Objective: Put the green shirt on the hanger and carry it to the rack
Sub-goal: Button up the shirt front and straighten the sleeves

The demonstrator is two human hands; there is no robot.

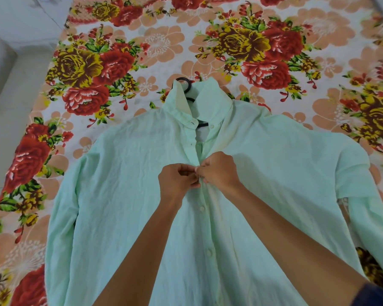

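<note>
The pale green shirt (124, 177) lies flat, front up, on the flowered bed, collar pointing away from me and sleeves spread to both sides. A black hanger (184, 83) sits inside it; only its hook and a bit of its neck show at the open collar. My left hand (177, 182) and my right hand (219, 171) meet at the button placket in the middle of the chest. Both pinch the shirt's front edges together at one button. Two white buttons lower down the placket are visible.
A bedsheet (252, 47) printed with red and yellow flowers covers the bed under and beyond the shirt. A pale floor and wall (11, 69) lie past the bed's left edge. No rack is in view.
</note>
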